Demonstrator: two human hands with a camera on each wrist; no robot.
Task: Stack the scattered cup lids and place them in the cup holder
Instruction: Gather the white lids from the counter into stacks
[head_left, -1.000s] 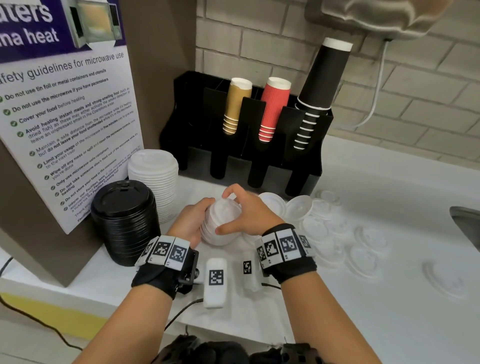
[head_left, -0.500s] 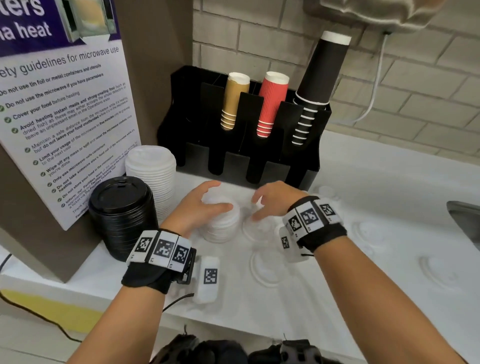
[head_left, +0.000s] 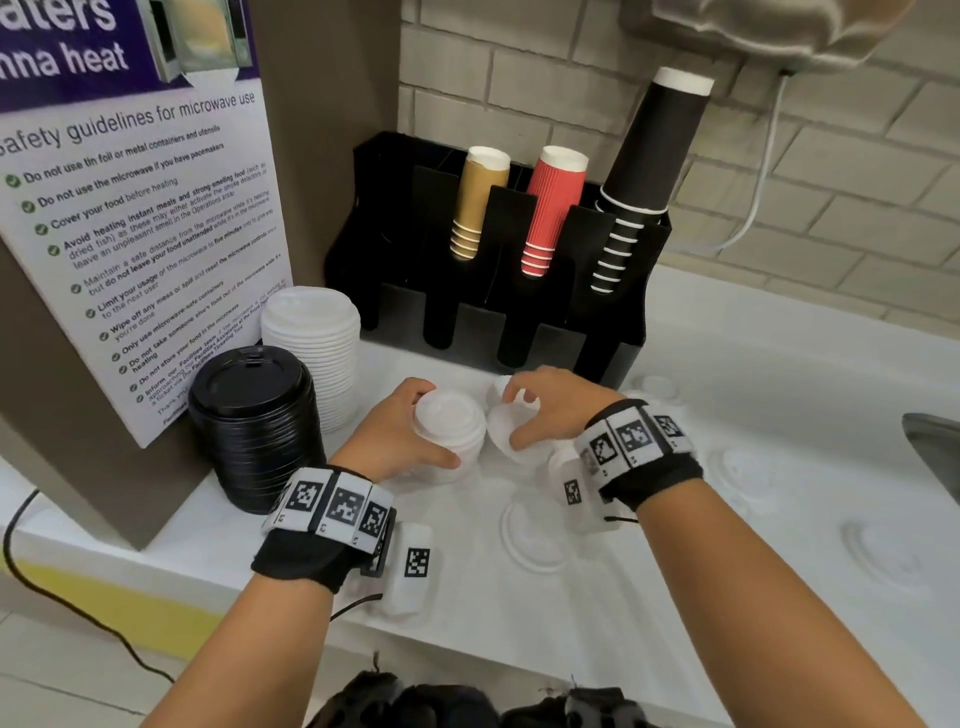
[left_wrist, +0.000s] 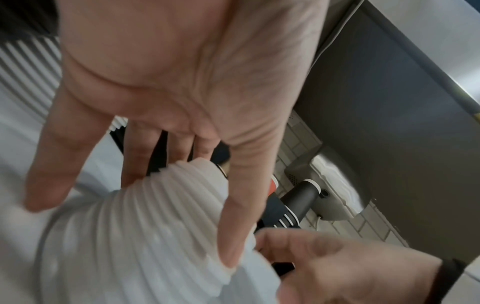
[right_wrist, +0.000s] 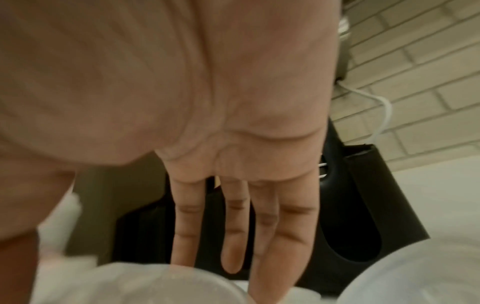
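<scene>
In the head view, at the far left, we see a poster (head_left: 130, 218), then a black lid stack (head_left: 254, 421) and a tall white lid stack (head_left: 311, 343) beside it. At the centre our left hand (head_left: 395, 441) holds the small stack (head_left: 449, 431) of white lids that we are building. The thumb is on its near side and the fingers are curled around the far side, as the left wrist view also shows (left_wrist: 145, 236).

Just to the right, our right hand (head_left: 545, 410) pinches a loose lid (head_left: 506, 434) between the thumb and the curled fingers. This lid is tilted and almost touches the stack. We judge that the step in hand is adding this lid to the stack. The next move needs the lid to be turned level and centred on top, then pressed so that it nests.

More loose lids (head_left: 530, 530) lie on the counter (head_left: 779, 364) at the lower right, so the collecting is not finished. The holder (head_left: 519, 332) stands at the upper centre, and no lids are in it yet as far as we can see.

The lids are white on white, so we cannot count them. The right wrist view is blurred, and the pinch is not clear there.
</scene>
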